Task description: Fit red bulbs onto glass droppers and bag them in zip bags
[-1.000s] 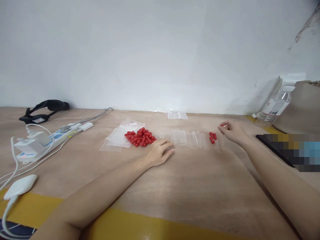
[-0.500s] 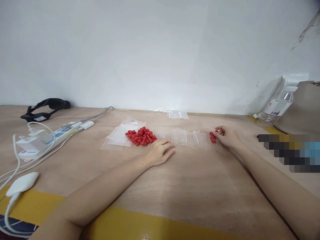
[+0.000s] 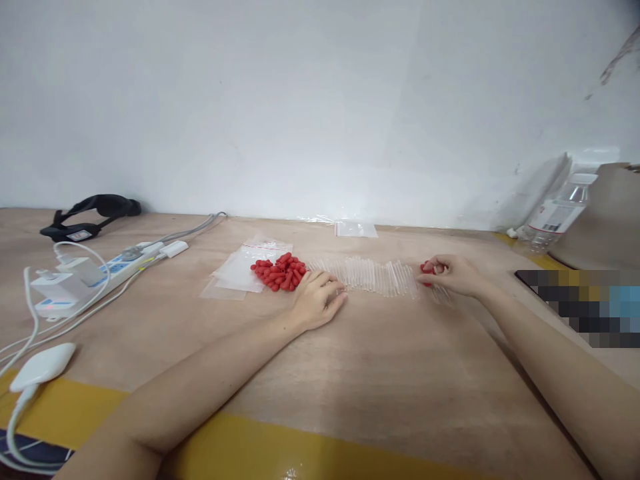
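My left hand [image 3: 317, 300] rests palm down on the table, fingers loosely bent and the thumb apart, beside a heap of red rubber bulbs [image 3: 280, 272]. Its fingertips lie at the near side of a row of thin clear dropper tubes [image 3: 377, 275], and I see nothing held in it. On the right, my right hand [image 3: 447, 273] has its fingers and thumb closed on a red-bulbed dropper [image 3: 426, 268]. More red bulbs and clear tubes [image 3: 443, 294] lie under and beside that hand, partly hidden by the fingers.
Clear zip bags [image 3: 233, 273] lie under and left of the bulb heap; another bag [image 3: 356, 229] is by the wall. At left are a power strip [image 3: 117, 268] with chargers and cables, and a black headset strap [image 3: 95, 217]. A plastic bottle [image 3: 560, 212] leans at far right.
My right hand has shifted slightly left over the red bulbs, its fingers now covering more of them. My left hand has moved only a little, its thumb and index finger closer together.
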{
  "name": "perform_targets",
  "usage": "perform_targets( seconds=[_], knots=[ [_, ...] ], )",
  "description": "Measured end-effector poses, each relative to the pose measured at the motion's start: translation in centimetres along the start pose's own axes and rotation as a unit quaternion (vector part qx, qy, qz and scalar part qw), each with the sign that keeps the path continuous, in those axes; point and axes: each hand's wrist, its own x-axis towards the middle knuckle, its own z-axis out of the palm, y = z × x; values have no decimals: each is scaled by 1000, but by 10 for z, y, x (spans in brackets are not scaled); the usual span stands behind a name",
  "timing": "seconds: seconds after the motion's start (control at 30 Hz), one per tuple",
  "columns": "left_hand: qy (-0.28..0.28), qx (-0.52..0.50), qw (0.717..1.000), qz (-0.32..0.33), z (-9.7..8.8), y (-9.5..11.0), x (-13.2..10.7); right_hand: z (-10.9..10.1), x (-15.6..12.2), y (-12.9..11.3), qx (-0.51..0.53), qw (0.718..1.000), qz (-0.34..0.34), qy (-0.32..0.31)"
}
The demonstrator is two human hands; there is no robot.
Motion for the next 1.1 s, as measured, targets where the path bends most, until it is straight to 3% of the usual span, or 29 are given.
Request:
perform_targets(
  seconds=[0.1, 0.27, 0.43, 0.6, 0.77, 0.87, 1.1],
  knots=[
    [40, 42, 996, -62, 0, -1, 0, -7, 1, -2, -48, 993, -39, -103],
    [58, 63, 990, -115, 0, -3, 0, -8, 1, -7, -100, 984, -66, -130],
    [52, 93, 985, -137, -5, -7, 3, -4, 0, -13, -121, 980, -142, -64],
    [26, 149, 976, -154, -12, -16, 14, 3, -2, -36, -29, 991, -126, 30],
    [-21, 193, 964, -181, -3, -23, 34, 25, -19, -85, 68, 979, -182, 54],
    [-62, 222, 952, -203, 7, -26, 49, 42, -36, -107, 63, 976, -202, 50],
    [-150, 256, 907, -299, 19, -34, 74, 63, -52, -111, 31, 969, -241, 46]
  ],
)
